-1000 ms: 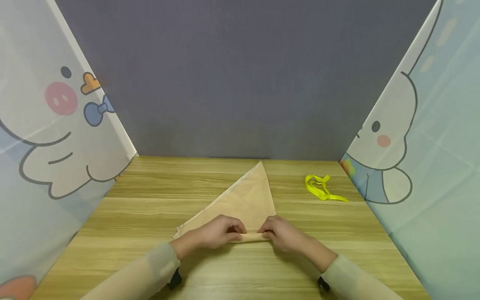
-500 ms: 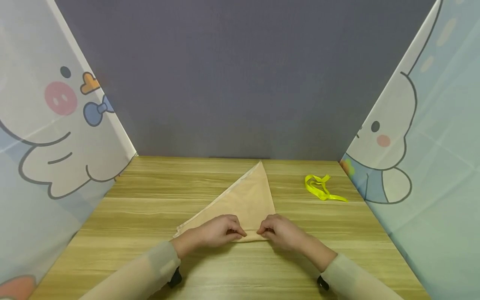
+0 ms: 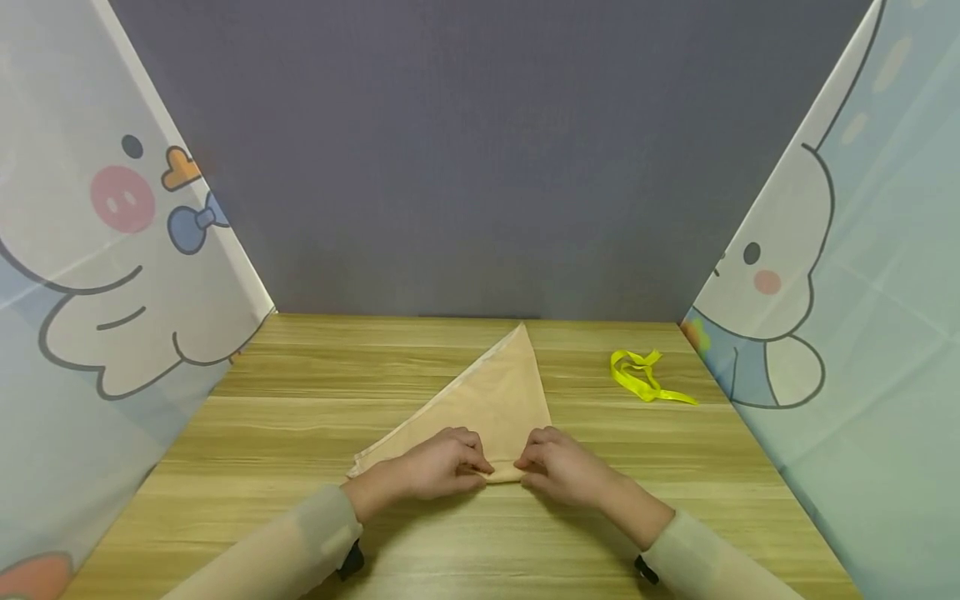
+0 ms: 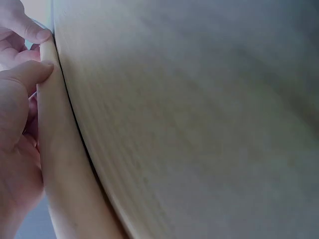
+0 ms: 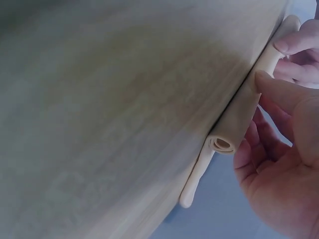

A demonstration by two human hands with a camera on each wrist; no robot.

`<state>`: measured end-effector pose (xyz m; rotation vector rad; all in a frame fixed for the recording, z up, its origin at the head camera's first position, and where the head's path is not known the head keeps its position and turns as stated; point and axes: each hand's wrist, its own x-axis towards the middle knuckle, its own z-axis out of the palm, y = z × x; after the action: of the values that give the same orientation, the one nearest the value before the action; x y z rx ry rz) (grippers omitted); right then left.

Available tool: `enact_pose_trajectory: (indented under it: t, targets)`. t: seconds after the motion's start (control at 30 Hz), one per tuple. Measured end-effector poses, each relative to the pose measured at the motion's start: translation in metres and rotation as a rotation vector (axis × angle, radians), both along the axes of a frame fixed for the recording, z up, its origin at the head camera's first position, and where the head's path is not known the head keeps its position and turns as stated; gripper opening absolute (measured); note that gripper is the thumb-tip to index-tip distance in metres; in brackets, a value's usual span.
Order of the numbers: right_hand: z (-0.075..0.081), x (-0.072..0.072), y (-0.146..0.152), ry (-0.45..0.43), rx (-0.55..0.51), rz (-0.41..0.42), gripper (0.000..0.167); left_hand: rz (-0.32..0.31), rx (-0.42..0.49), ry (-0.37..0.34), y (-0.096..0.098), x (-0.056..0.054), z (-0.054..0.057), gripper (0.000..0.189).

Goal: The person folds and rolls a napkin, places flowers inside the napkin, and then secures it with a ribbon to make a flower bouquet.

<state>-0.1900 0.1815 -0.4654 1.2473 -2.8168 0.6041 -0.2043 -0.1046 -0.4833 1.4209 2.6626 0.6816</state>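
Your beige, triangular fabric cloth (image 3: 506, 396) lies at the lower centre of the head view, its tip pointing up, on the pale wood-grain worktop (image 3: 292, 392). Both hands are nearly closed — your left hand (image 3: 447, 462) and right hand (image 3: 566, 468) each pinch its near edge between thumb and curled fingers, a small gap between the 2. In the right wrist view that edge forms a roll (image 5: 234, 117) with its spiral end showing, so the step in hand looks like rolling the cloth. The next move seems to call for turning it up the frame evenly — unequal pressure could skew it. The bright yellow, flat ribbon (image 3: 636, 382) lies loose at centre right, untouched.
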Motion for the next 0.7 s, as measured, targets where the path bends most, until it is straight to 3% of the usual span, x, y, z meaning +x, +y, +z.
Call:
enact_pose_trajectory:
  t: [0.17, 0.37, 0.5, 0.6, 0.7]
  targets:
    - [0.0, 0.002, 0.003, 0.02, -0.005, 0.018, 0.009, -0.027, 0.055, -0.089, 0.002, 0.001, -0.001, 0.014]
    - [-0.002, -0.002, 0.003, -0.029, -0.017, -0.008, 0.008, 0.077, 0.093, -0.248, 0.0, 0.001, -0.001, 0.014]
    - [-0.003, -0.008, 0.001, -0.074, -0.03, -0.041, 0.014, 0.107, 0.138, -0.333, -0.001, -0.002, -0.001, 0.017]
    - [-0.003, -0.012, 0.0, -0.107, -0.058, -0.048, 0.015, 0.097, 0.167, -0.354, -0.003, -0.003, 0.0, 0.02]
    - [-0.003, -0.013, 0.001, -0.131, -0.086, -0.046, 0.017, 0.088, 0.167, -0.328, -0.003, -0.004, 0.0, 0.018]
